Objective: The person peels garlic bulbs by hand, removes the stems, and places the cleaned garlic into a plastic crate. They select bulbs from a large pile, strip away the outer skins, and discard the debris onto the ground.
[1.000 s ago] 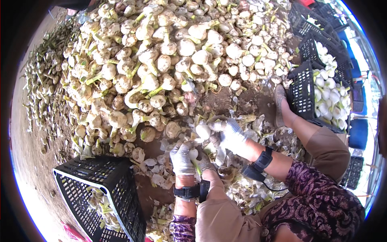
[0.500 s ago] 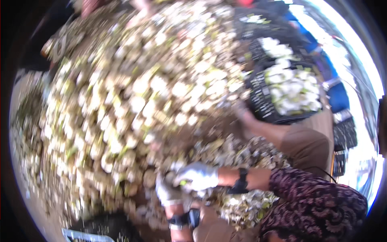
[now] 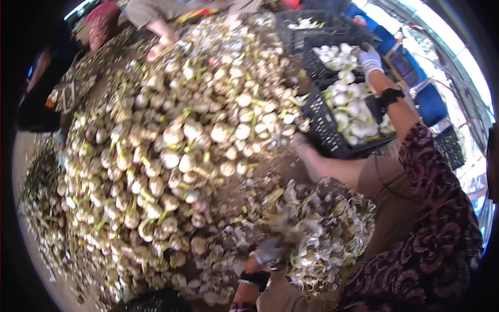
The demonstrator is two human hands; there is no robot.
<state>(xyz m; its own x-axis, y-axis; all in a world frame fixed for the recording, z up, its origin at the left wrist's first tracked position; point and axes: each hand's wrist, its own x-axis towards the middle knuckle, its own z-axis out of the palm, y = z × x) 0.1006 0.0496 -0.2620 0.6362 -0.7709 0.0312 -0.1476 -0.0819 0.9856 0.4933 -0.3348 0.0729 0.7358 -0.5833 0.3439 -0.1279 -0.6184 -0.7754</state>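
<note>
Far left, by the rim: a dark shape of another person [image 3: 39, 88], too dim to tell more. Next to that, on the ground: a long strip of green stalks and scraps [image 3: 39, 208]. Then a very big heap of garlic bulbs [image 3: 176, 140], dirty white with green stems, filling the middle from top to bottom. At the top of the heap: someone else's bare foot [image 3: 158, 44], touching the bulbs. Down low, just right of the heap: the left hand [image 3: 267, 250] in a pale glove, with a dark band at the wrist, blurred, resting on a smaller pile of dry peels and cut roots [image 3: 322, 234]. Fingers of that hand bent down into the pile, but too blurry to tell if grasping a bulb or loose. Above the peels: a bare foot [image 3: 306, 156] and a tan trouser leg [image 3: 384, 187], stretched toward the heap. Further right and up: a black plastic crate [image 3: 325, 130] full of clean white garlic [image 3: 348, 106], with more black crates behind it. Over the far edge of that crate: the right hand [image 3: 370, 60], also in a pale glove, with a black band on the wrist, arm stretched out long. Fingers curled down over the white garlic in the crates, not plain enough to tell if anything is gripped. Lower right: a dark sleeve with a pink swirly pattern [image 3: 442, 208]. Far right: blue boxes [image 3: 431, 101] beside the crates.
</note>
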